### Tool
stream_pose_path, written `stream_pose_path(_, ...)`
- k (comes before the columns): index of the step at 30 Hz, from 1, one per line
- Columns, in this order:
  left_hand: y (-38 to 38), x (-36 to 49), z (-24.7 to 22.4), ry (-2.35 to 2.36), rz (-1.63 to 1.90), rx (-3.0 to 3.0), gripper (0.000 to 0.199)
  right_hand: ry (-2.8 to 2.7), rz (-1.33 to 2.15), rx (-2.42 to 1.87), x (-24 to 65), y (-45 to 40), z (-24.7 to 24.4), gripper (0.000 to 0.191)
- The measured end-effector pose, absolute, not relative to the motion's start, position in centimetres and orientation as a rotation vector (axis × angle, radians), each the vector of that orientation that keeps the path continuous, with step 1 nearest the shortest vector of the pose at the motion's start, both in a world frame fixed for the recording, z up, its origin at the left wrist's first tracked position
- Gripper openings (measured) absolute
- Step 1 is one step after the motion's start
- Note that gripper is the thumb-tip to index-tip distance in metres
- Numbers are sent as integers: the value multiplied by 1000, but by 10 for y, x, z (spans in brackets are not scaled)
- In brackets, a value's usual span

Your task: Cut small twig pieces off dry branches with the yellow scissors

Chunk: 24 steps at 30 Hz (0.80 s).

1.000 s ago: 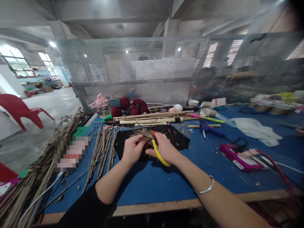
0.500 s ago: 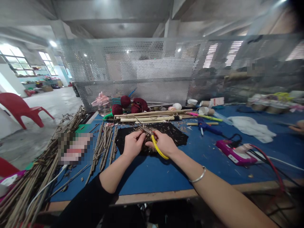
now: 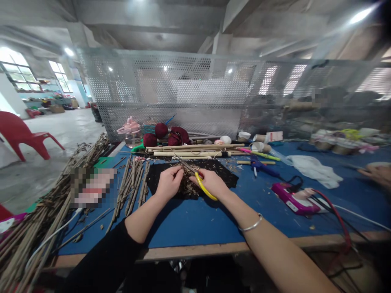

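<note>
My right hand [image 3: 211,184] is closed around the yellow-handled scissors [image 3: 205,189], their metal blades pointing up and to the left. Just left of it, my left hand [image 3: 170,181] is pinched closed beside the blades; whatever its fingertips hold is too small or hidden to make out. Under both hands lies a black cloth [image 3: 226,174] strewn with a heap of brown dry plant clippings [image 3: 188,187]. A row of cut brown sticks [image 3: 132,183] lies to the left of the cloth.
A large bundle of dry stems [image 3: 45,219] runs along the table's left side. Behind the cloth are pale rods [image 3: 189,154] and dark red balls [image 3: 161,130]. To the right are a blue glue gun [image 3: 263,167], a purple power strip [image 3: 295,199] with cables, and another person's hand [image 3: 377,173].
My hands have drawn slightly apart, showing more of the clippings between them. The scissors stay in my right hand. The whole view has shifted a little.
</note>
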<state>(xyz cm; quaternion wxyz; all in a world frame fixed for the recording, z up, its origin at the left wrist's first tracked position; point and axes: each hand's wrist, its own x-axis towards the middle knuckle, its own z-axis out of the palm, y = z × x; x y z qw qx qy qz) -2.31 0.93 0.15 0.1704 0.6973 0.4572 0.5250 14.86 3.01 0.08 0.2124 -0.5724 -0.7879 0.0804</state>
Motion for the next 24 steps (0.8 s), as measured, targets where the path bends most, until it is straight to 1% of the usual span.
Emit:
stream_pose_path(4, 14, -22, -4, 1250, 1513, 1689, 29, -2150, 184, -1663, 150, 31, 3, 38)
stream_pose_path(6, 15, -20, -6, 1189, 1475, 1512, 31, -2142, 176, -1676, 150, 29, 4, 42)
stream_pose_path(10, 13, -14, -4, 1073, 1452, 1274, 32, -2152, 190, -1591, 145, 24, 5, 49)
stream_pose_path(13, 10, -11, -1, 994, 1456, 1228, 33, -2176, 184, -1462, 141, 22, 5, 51)
stream_pose_path(17, 9, -10, -1, 940, 1491, 1244, 27, -2181, 132, -1379, 138, 22, 4, 51)
stream_pose_path(20, 9, -10, -2, 966, 1475, 1265, 28, -2170, 129, -1384, 136, 21, 3, 48)
stream_pose_path(24, 9, -9, -5, 1006, 1501, 1288, 31, -2139, 209, -1485, 134, 21, 2, 48)
